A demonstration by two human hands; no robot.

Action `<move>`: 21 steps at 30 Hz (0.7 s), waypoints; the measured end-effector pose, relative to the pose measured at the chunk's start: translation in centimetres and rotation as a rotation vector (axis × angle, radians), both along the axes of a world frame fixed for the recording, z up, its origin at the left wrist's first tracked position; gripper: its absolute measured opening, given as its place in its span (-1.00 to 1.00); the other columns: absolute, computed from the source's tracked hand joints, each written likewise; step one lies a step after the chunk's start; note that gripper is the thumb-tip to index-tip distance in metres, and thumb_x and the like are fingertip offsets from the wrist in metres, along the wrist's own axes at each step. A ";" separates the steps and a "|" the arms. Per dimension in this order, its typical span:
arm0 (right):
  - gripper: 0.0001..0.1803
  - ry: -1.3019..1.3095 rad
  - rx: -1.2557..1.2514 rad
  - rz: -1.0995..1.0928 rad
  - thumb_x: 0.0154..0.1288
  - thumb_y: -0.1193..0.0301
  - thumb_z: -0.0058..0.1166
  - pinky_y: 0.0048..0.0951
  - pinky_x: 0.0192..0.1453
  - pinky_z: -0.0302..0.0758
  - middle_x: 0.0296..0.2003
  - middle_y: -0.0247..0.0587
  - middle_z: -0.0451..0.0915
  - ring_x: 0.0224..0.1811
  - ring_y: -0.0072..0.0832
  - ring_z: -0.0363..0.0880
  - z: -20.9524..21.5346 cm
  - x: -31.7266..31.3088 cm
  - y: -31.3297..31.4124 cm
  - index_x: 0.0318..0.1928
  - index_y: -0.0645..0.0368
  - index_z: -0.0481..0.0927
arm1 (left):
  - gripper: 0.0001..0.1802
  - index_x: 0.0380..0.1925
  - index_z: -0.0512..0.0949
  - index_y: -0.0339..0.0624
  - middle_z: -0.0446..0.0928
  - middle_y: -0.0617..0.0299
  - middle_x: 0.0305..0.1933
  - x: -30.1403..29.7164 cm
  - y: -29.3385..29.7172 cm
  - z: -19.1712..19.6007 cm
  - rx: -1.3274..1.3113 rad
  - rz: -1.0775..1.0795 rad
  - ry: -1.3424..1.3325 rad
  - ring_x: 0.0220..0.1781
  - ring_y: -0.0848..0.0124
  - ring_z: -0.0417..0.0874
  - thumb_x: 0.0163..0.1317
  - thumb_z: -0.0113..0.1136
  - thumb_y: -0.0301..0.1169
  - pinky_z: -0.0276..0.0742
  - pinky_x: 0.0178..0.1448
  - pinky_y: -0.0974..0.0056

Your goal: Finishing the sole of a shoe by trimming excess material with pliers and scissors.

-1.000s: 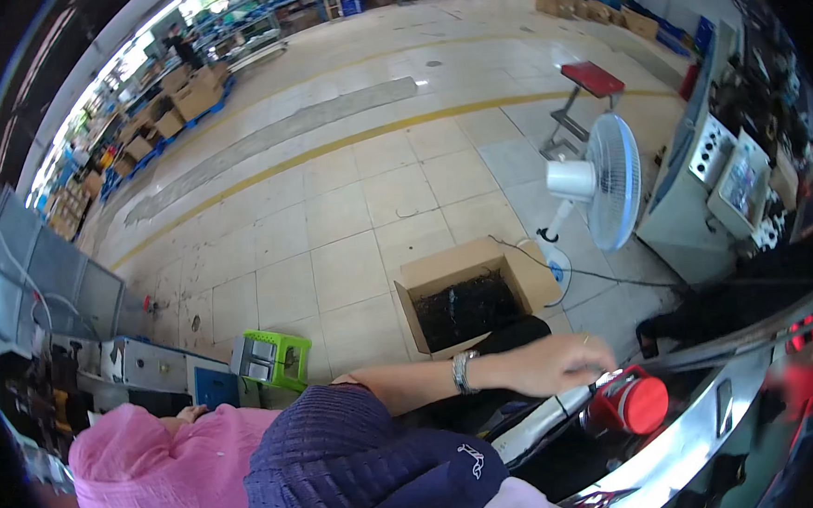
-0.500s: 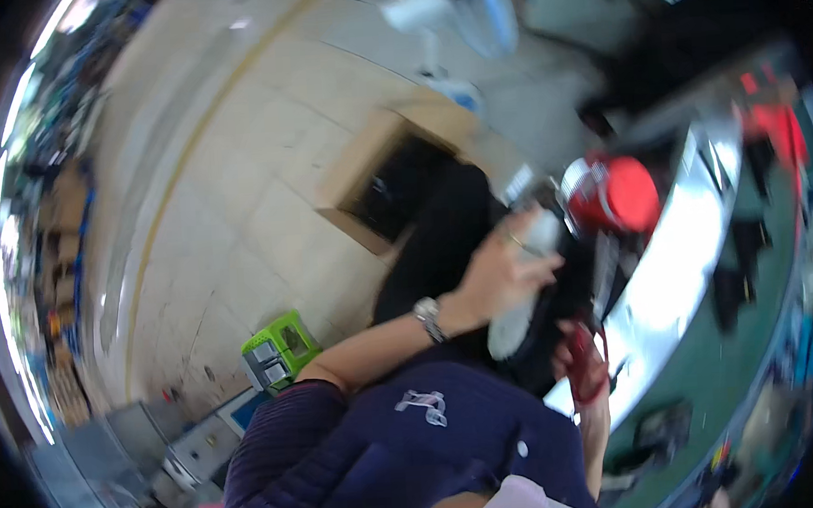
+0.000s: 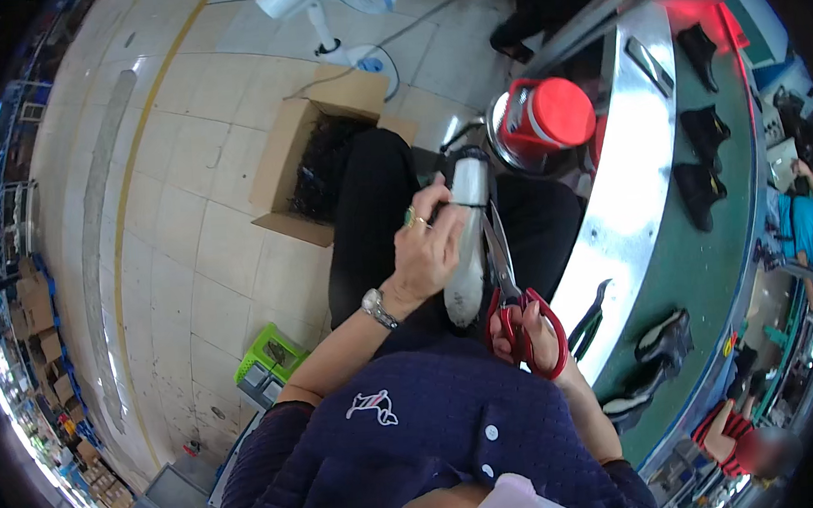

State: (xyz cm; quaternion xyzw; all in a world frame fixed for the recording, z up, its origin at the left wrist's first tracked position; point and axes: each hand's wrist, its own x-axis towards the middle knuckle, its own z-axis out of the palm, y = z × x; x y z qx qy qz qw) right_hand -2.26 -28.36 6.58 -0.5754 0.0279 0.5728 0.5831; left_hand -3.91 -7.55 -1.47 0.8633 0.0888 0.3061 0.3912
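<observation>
My left hand (image 3: 427, 248) is closed on the side of a pale shoe-shaped piece (image 3: 466, 283), its fingers bent against it; whether it is a shoe's underside or a shoe last I cannot tell. The piece lies lengthwise over my lap, its dark, narrower end (image 3: 471, 155) pointing away from me. My right hand (image 3: 534, 332) grips red-handled scissors (image 3: 509, 290), fingers in the loops. The parted blades point away from me, close along the right side of the piece.
To my right a metal ledge (image 3: 628, 198) borders a green belt (image 3: 696, 269) bearing several black shoes and shoe pieces. A red-lidded container (image 3: 561, 112) stands beyond my knees. An open carton (image 3: 277, 192) and a green stool (image 3: 268, 354) are on the left. Other people are at far right.
The view has shifted and sharpened. My right hand has come nearer the pale shoe-shaped piece, with the scissors' blades now beside it. My left hand keeps holding the piece.
</observation>
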 end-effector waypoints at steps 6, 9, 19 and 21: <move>-0.31 -0.328 -0.359 -0.018 0.36 -0.22 -0.19 -0.47 -0.53 0.26 -0.71 -0.36 0.39 -0.63 -0.52 0.38 -3.9 -1.6 -0.5 -0.53 0.18 0.47 | -0.83 -0.23 0.54 -0.26 0.45 -0.03 -0.04 -0.2 -0.9 -1.1 -0.031 -0.028 -0.049 0.11 0.01 0.56 0.14 0.21 -0.56 0.56 0.04 0.12; -0.33 -0.465 -0.297 0.025 0.36 -0.18 -0.14 -0.45 -0.55 0.25 -0.72 -0.35 0.40 -0.64 -0.51 0.40 -3.2 -1.6 -1.1 -0.58 0.18 0.45 | -0.86 -0.23 0.53 -0.26 0.47 -0.01 -0.08 -0.5 -1.3 -0.2 -0.009 0.014 -0.106 0.03 0.06 0.60 0.20 0.21 -0.53 0.56 0.00 0.17; -0.55 -0.891 -0.604 -0.428 0.41 0.04 0.01 -0.52 -0.67 0.18 -0.69 -0.40 0.39 -0.72 -0.63 0.31 -10.8 5.7 -10.7 -0.32 0.23 0.54 | -0.67 -0.12 0.59 -0.22 0.43 0.04 0.18 1.0 -0.6 1.8 0.216 -0.013 0.022 0.25 0.15 0.45 0.12 0.35 -0.37 0.41 0.27 0.19; -0.62 -1.169 -0.708 -0.469 0.36 0.18 0.11 -0.43 -0.59 0.27 -0.61 -0.26 0.51 -0.65 -0.52 0.40 -13.8 7.6 -13.7 -0.27 0.34 0.59 | -0.71 -0.14 0.59 -0.22 0.49 0.08 0.09 1.3 0.0 1.6 0.368 -0.073 -0.081 0.18 0.14 0.51 0.11 0.33 -0.45 0.46 0.21 0.16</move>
